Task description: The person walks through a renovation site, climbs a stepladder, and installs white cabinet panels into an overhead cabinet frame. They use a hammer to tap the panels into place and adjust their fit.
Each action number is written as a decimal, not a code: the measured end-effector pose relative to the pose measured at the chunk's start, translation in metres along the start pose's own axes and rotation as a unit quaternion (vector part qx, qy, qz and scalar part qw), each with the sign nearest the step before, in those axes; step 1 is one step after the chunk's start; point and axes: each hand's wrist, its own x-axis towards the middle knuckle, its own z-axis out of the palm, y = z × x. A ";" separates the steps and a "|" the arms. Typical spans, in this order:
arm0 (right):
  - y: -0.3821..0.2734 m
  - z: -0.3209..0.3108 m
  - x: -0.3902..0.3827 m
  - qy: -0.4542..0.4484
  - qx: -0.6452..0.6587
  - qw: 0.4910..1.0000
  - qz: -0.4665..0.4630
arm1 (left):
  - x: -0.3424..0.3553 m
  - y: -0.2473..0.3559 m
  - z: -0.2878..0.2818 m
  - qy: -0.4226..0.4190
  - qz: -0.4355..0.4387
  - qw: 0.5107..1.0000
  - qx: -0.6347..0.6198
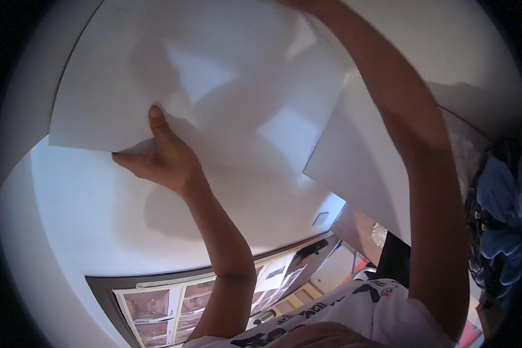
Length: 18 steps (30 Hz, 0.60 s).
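A large flat white panel (232, 116) fills the upper middle of the view, with shadows of arms across it. My left hand (165, 153) is closed on its lower edge near the left corner. The thumb lies flat on the panel's face, and the fingers go behind the edge, partly hidden. My right arm reaches up along the right side. Only a bit of my right hand (300, 3) shows at the top rim, by the panel's upper part; its fingers are out of sight.
A second white board (362, 151) stands right of the panel, behind my right arm. Dark and blue clothes (499, 197) hang at the far right. Below are a white wall with a small square plate (321, 218) and a dark-framed opening (104, 284) with a white grid.
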 end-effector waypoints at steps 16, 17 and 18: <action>-0.108 -0.157 -0.310 -0.243 -0.169 0.925 0.240 | -0.005 -0.035 -0.011 -0.009 0.100 0.990 -0.099; -0.127 -0.197 -0.313 -0.282 -0.302 0.877 0.246 | -0.006 -0.028 -0.013 -0.024 0.112 0.989 -0.093; -0.143 -0.230 -0.317 -0.313 -0.430 0.811 0.244 | -0.007 -0.023 -0.016 -0.037 0.123 0.988 -0.088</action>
